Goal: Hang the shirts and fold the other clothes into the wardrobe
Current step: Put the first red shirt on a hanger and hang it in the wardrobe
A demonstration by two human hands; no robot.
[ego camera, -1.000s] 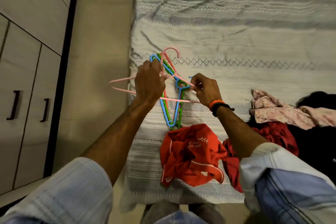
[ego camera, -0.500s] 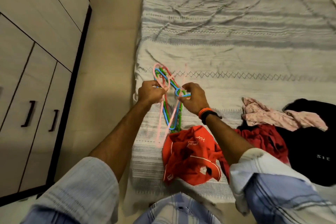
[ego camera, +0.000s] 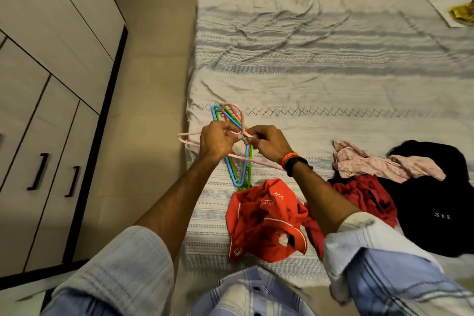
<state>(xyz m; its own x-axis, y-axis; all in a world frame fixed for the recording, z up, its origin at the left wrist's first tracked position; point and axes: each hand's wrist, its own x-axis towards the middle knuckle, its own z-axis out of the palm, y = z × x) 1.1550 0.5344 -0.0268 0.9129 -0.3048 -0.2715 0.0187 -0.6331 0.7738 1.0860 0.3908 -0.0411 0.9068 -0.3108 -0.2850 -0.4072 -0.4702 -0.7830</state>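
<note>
Shirts are not yet on hangers: red shirt (ego camera: 264, 223) lies crumpled on the bed (ego camera: 333, 64) near its front edge, with a darker red garment (ego camera: 364, 195), a pink garment (ego camera: 379, 161) and a black garment (ego camera: 436, 202) heaped to its right. Wardrobe (ego camera: 46, 100) doors are seen closed at left.

Step judged in hand: a pink hanger (ego camera: 238, 120) is being worked free of the tangled blue hanger (ego camera: 237, 174) and green hanger (ego camera: 249, 161).

Left hand (ego camera: 218, 140): fingers curled, clamped on the pink hanger near its neck. Right hand (ego camera: 269, 143): fingers pinched together on the bundle just beside it; which hanger is pinched cannot be told.

Next move probably calls for the pink hook to be drawn clear, then threaded into the red shirt's collar.
</note>
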